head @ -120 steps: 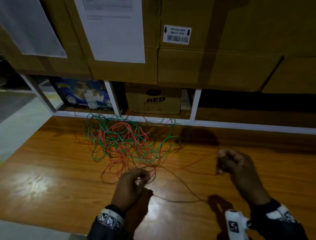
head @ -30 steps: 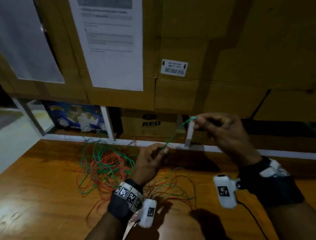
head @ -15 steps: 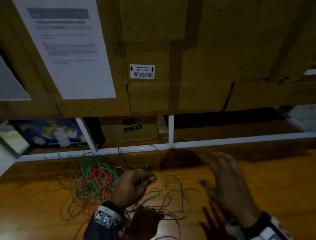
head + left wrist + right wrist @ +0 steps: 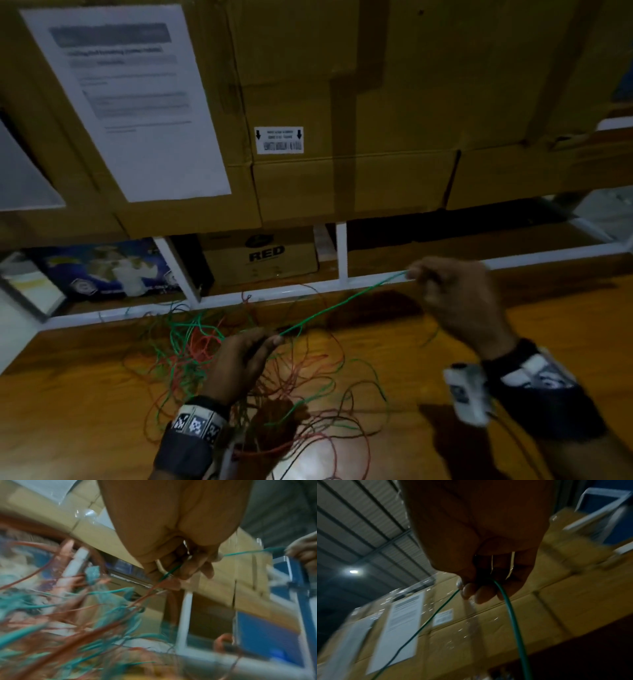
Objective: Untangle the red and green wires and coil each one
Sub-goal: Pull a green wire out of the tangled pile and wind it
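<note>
A tangle of thin red wire [image 4: 202, 346] and green wire [image 4: 342, 305] lies spread on the wooden table [image 4: 68, 411]. One stretch of the green wire runs taut from my left hand [image 4: 253, 346] up to my right hand [image 4: 421, 274]. My left hand pinches it low over the tangle; the left wrist view shows the green wire [image 4: 243, 552] leaving my curled fingers [image 4: 192, 566]. My right hand, raised to the right, pinches the green wire [image 4: 508, 604] at its fingertips [image 4: 471, 591], and a loose end hangs below it.
Large cardboard boxes [image 4: 342, 102] with a taped paper sheet [image 4: 137, 102] fill the shelf behind the table. A white metal rack frame [image 4: 342, 253] runs along the table's back edge, with a smaller box marked RED [image 4: 260, 257] beneath.
Half a second ago my right hand was spread open above the table; now it pinches the green wire and has drawn it taut up to the right. My left hand keeps its pinch.
</note>
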